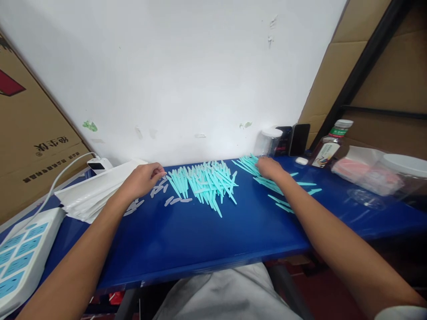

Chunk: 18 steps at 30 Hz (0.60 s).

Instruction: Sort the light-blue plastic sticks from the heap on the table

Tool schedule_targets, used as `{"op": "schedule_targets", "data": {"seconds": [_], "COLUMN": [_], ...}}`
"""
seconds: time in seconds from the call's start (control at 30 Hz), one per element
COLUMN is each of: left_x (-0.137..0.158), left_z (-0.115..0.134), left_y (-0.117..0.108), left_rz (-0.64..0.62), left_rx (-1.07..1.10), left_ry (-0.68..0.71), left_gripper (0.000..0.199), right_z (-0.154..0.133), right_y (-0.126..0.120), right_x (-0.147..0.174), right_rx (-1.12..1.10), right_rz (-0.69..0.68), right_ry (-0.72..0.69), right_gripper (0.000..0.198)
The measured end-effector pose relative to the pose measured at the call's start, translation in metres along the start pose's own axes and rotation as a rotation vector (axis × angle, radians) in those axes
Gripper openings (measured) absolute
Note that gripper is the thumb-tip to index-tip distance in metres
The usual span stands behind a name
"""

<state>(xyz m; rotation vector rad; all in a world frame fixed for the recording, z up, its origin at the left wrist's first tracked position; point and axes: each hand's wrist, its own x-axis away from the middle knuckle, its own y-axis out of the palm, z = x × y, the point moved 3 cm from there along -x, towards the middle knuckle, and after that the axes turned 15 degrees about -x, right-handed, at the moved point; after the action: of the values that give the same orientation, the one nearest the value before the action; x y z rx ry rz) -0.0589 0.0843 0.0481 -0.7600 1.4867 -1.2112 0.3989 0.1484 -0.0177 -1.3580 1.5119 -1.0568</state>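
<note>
My left hand (146, 178) is above the left part of the table, its thumb and fingertips pinched together. Whatever may be in that pinch is too small to make out. Below and beside it lie small grey strips (171, 201), scattered loosely. A big pile of thin, pointed turquoise sticks (208, 184), many with greyish far ends, spreads between my hands. My right hand (268, 168) is closed over a second group of turquoise sticks (246, 163); its fingertips are hidden from me. A few single sticks (282, 203) lie near my right forearm.
White plastic bags (96, 191) and a power strip (28, 253) occupy the left side. Along the back right stand a lidded clear jar (268, 141), phones (299, 140) and a bottle (330, 144). A pink package (367, 171) lies further right. A white wall (187, 80) borders the blue table (200, 240).
</note>
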Motion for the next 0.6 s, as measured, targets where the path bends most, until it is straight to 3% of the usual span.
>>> {"op": "schedule_targets", "data": {"seconds": [0.17, 0.43, 0.5, 0.6], "left_x": [0.0, 0.0, 0.001, 0.003], "left_z": [0.002, 0.001, 0.005, 0.018], "left_y": [-0.002, -0.004, -0.006, -0.007], "left_rz": [0.009, 0.043, 0.07, 0.124], "left_rx": [0.0, 0.002, 0.028, 0.222], "left_ry": [0.013, 0.009, 0.006, -0.043], "left_gripper": [0.031, 0.03, 0.031, 0.034], "right_z": [0.003, -0.015, -0.022, -0.037], "right_y": [-0.009, -0.04, -0.046, -0.048], "right_x": [0.001, 0.013, 0.018, 0.03], "right_rx": [-0.003, -0.048, -0.097, -0.24], "right_rz": [0.051, 0.264, 0.31, 0.262], "right_ry": [-0.009, -0.107, -0.164, -0.323], "right_gripper": [0.036, 0.043, 0.043, 0.039]}}
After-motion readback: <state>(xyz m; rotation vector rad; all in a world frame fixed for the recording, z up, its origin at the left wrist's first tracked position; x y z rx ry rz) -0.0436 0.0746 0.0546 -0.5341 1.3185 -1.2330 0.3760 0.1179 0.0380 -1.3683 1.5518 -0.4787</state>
